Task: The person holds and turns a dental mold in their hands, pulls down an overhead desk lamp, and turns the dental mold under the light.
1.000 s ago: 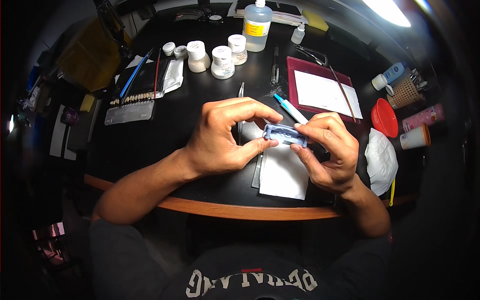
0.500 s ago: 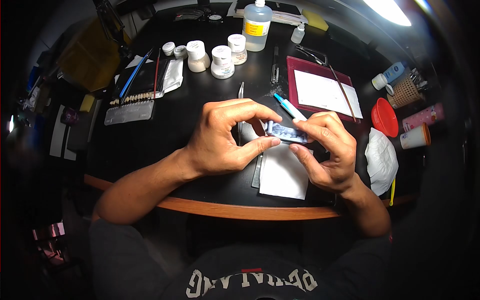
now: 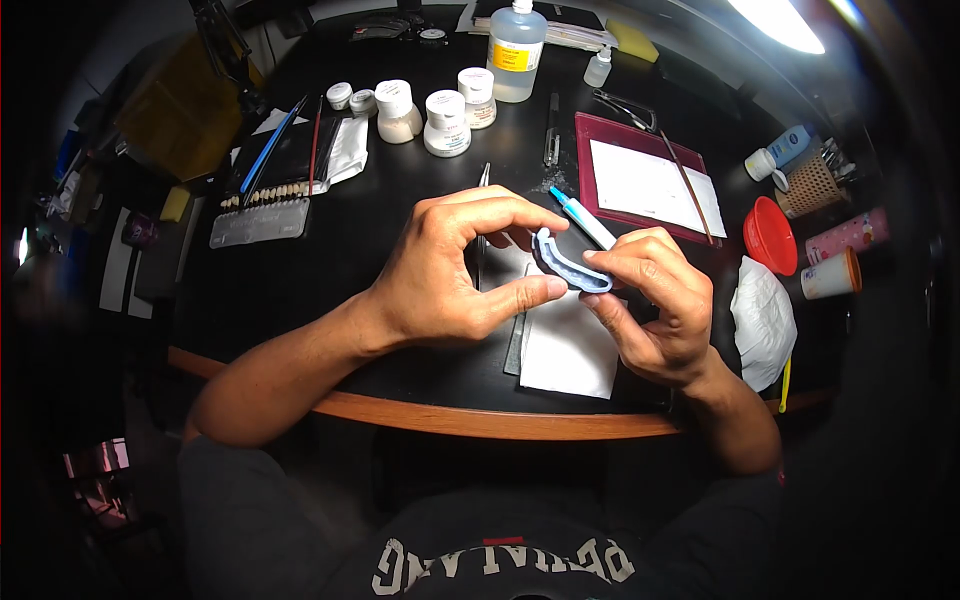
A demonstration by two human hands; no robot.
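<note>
A curved grey-blue dental arch model (image 3: 568,270) is held above the desk, its hollow, trough-like side facing me. My right hand (image 3: 662,298) pinches its right end between thumb and fingers. On the other side, my left hand (image 3: 440,265) curls around it, with the index fingertip at the upper left end and the thumb at the lower edge. Below lies a folded white paper towel (image 3: 568,350) on a grey sheet. Just behind the model is a white tube with a blue tip (image 3: 588,222). Tweezers (image 3: 484,178) are partly hidden behind my left hand.
White-capped powder jars (image 3: 447,128) and a large clear bottle (image 3: 515,60) stand at the back. On the left is a tooth shade guide (image 3: 260,222). A maroon tray (image 3: 584,150) with white paper and a brush, a red bowl (image 3: 768,235) and a crumpled tissue (image 3: 762,320) are right.
The dental arch model has been turned between my fingers: its toothed side showed before, and its hollow, curved side shows now. Both hands stay in nearly the same place.
</note>
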